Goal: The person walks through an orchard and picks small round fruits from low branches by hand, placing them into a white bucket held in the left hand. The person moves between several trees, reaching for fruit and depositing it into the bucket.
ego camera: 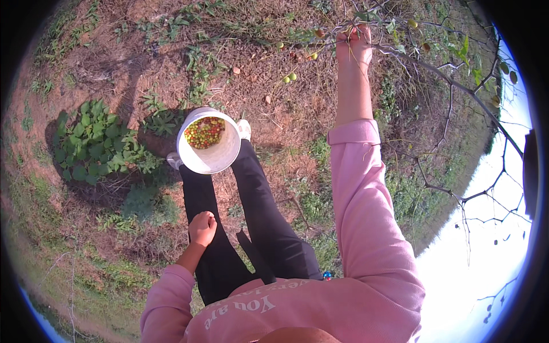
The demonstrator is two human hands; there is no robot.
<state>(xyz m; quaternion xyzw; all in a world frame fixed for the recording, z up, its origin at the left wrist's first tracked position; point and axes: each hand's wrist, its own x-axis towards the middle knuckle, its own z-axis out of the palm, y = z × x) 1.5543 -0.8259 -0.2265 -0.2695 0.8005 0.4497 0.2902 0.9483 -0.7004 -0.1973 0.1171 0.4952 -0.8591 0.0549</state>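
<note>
My right hand (355, 45) is stretched far out, its fingers curled around a thin part of a zigzag fruit-tree branch (441, 75). Whatever lies inside those fingers is mostly hidden. Small green fruits (290, 78), jujube-like, hang to the left of this hand, and a brownish one (319, 33) is close beside it. My left hand (203, 229) is curled into a loose fist in front of my left thigh; no object shows in it. By my feet stands a white plastic bucket (210, 163), partly filled with small green, yellow and red fruits (204, 133).
Bare twigs (465, 199) spread along my right side against the sky. A leafy green plant (92, 141) grows left of the bucket. Dry grass and reddish soil (266, 111) cover the ground, with low weeds (319, 201) to the right of my legs.
</note>
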